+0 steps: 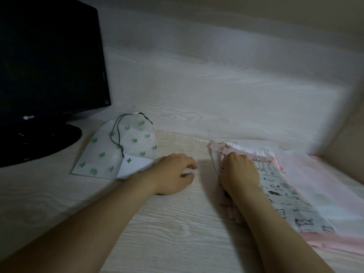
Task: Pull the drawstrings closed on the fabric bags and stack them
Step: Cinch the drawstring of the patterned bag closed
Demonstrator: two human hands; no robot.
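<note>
left hand rests knuckles-up on the table, fingers loosely curled, nothing in them; right hand lies on the cat-print bag just below its mouth, fingers bent down into the fabric and hidden under the knuckles, so cannot tell whether they pinch cloth or cord or only press.

cat-print bag: pale cloth with small dark cats; long axis runs from far-left to near-right; gathered, ruffled mouth at the far-left end, pointing away towards the wall; bottom edge nearest the camera on the right; it lies flat on top of the pink bags, sheer ones that show beyond its right and near edges.

cactus bag: white with green cacti, on the table left of the left hand, near it but not touching as far as can be seen; long axis near-left to far-right; mouth drawn tight at the far end, pointing to the wall; its dark green drawstring loops back over the cloth — knot resting mid-bag; near-right corner folded over.

monitor: black, screen dark, far left, its base just beside the cactus bag's left edge.
</note>
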